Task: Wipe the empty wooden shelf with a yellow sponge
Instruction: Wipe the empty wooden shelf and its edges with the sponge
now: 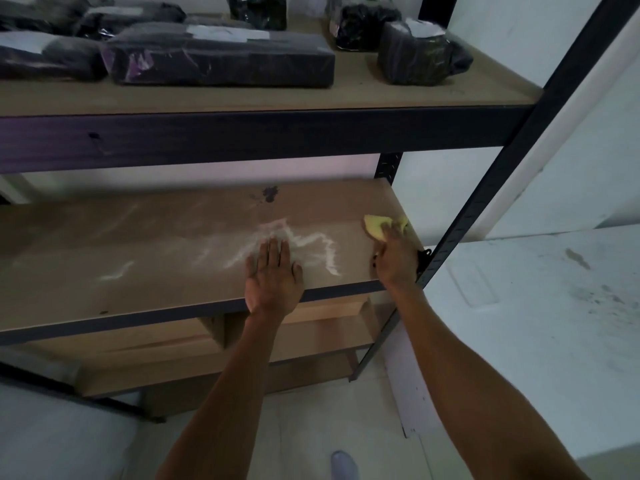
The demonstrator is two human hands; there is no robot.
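The empty wooden shelf (145,258) is a brown board in a dark metal rack, streaked with white dust near its middle and marked by a dark stain at the back. A yellow sponge (375,226) lies near the shelf's right end. My right hand (394,263) presses down on it, fingers over its near part. My left hand (273,275) rests flat on the board near the front edge, fingers spread, on the white streaks, holding nothing.
The shelf above (311,95) carries several black wrapped parcels (221,57). A dark metal upright (485,202) slants just right of my right hand. Wooden boards (207,344) lie on the lower shelf. A pale wall and floor are at the right.
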